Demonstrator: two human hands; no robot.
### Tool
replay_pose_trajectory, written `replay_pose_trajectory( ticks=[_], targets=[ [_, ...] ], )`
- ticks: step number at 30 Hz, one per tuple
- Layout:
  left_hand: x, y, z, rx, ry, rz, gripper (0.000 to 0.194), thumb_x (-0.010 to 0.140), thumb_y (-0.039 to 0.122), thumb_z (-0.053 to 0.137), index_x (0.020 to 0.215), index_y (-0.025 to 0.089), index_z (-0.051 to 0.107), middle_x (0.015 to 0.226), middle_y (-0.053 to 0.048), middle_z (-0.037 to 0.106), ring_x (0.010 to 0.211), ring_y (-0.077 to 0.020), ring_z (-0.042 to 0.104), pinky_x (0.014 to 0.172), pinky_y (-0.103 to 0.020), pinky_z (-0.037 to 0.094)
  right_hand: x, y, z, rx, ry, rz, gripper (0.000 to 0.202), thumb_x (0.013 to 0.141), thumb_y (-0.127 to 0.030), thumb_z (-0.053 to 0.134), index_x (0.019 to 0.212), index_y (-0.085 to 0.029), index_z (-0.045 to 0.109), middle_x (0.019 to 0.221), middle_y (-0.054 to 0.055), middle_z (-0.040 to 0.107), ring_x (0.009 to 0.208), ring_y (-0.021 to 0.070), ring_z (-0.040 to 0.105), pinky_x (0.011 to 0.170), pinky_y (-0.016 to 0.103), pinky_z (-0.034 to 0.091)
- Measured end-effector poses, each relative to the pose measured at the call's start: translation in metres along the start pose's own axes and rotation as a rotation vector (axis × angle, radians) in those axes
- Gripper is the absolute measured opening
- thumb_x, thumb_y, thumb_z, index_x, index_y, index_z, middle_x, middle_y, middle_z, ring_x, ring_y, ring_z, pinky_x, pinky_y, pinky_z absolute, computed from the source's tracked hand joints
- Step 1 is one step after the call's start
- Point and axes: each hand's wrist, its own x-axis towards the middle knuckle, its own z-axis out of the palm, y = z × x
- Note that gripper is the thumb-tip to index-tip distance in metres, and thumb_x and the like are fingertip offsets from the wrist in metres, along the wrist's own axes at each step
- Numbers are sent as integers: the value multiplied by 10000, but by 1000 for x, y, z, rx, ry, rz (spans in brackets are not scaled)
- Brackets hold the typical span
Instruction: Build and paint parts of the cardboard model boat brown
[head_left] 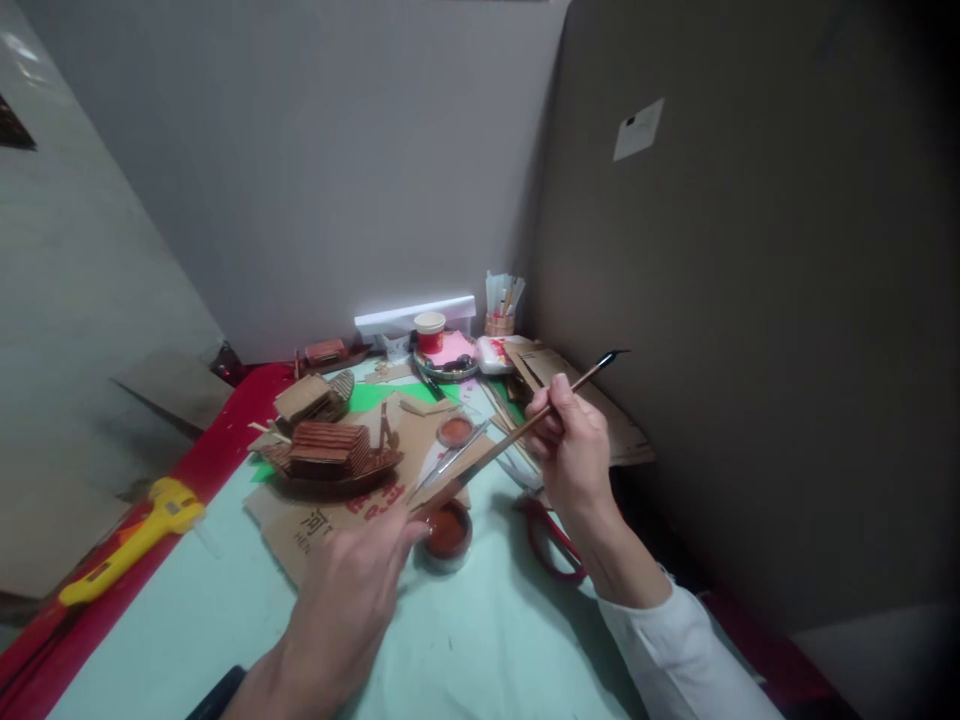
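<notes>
My right hand (pixel 574 445) is closed around a paintbrush (pixel 592 371), its dark tip pointing up and right. At the lower left, my left hand (pixel 349 585) pinches a narrow brown strip (pixel 446 492) that runs toward the brush handle; I cannot tell where one ends and the other begins. Just beyond the left fingertips stands a small round pot of reddish-brown paint (pixel 448 532). A model boat (pixel 330 455) with a ridged red-brown roof sits on a cardboard sheet (pixel 281 525) to the left. Red-handled scissors (pixel 556 545) lie beside my right wrist.
A second boat (pixel 311 397), a shallow paint dish (pixel 455 431) and a red paper cup (pixel 430 335) stand farther back. At the left edge lies a yellow glue gun (pixel 139 535). A brush holder (pixel 500 322) occupies the back corner; grey partitions (pixel 712 300) border the table.
</notes>
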Motion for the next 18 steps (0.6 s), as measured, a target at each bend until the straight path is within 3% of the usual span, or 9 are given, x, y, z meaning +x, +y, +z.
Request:
replay_pose_trajectory(
  ticks=[4, 9, 12, 18],
  targets=[
    [5, 0, -1, -42, -4, -10, 399, 980, 483, 401, 900, 220, 690, 748, -86, 733, 681, -258, 658, 664, -334, 390, 7, -7, -7, 9, 74, -6, 397, 1035, -372, 584, 715, -143, 534, 546, -111, 315, 395, 34, 261, 353, 149, 213],
    [1, -14, -8, -116, 158, -29, 322, 967, 441, 451, 754, 263, 613, 690, -39, 684, 646, -218, 624, 624, -298, 363, 21, -18, -21, 61, 267, -119, 386, 1041, -375, 569, 735, -153, 495, 607, -86, 413, 421, 35, 331, 351, 141, 233],
    [7, -17, -14, 74, -19, -129, 415, 996, 492, 291, 677, 263, 427, 654, -33, 604, 614, -219, 539, 637, -313, 342, 23, -19, -20, 91, 249, -119, 363, 1032, -365, 589, 751, -149, 510, 616, -86, 417, 422, 33, 316, 355, 141, 238],
    [34, -12, -18, 248, -103, -220, 338, 989, 408, 291, 693, 264, 363, 676, -77, 602, 668, -272, 550, 655, -347, 288, 29, -7, -31, 199, 212, 37, 337, 1032, -389, 590, 804, -144, 546, 609, -94, 404, 408, 31, 301, 355, 144, 262]
  ],
)
